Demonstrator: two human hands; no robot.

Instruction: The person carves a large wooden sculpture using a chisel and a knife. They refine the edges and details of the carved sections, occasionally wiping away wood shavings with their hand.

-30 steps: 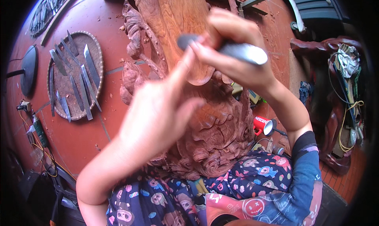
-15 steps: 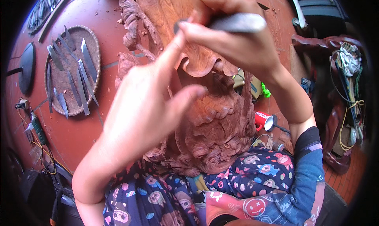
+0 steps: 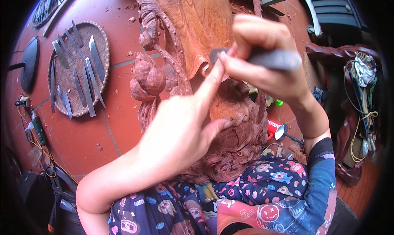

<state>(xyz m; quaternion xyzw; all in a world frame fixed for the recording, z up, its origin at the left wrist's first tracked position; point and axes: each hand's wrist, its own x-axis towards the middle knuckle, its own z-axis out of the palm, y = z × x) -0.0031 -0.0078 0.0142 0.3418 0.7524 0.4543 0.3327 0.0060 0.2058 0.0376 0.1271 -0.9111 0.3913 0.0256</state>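
Now that the metal tool (image 3: pixel 273 58) clamped in the right hand (image 3: pixel 269 75) sits nearer the curled wooden lip (image 3: pixel 198 66), work seemingly centres there, the left hand (image 3: pixel 178 120) with thumb and forefinger apart

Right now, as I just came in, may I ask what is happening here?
A person has both hands over a carved wooden piece. The right hand grips a blurred grey tool; the left hand points its index finger at the tool's tip, seemingly touching the right thumb. At left, a round woven tray holds several blades.
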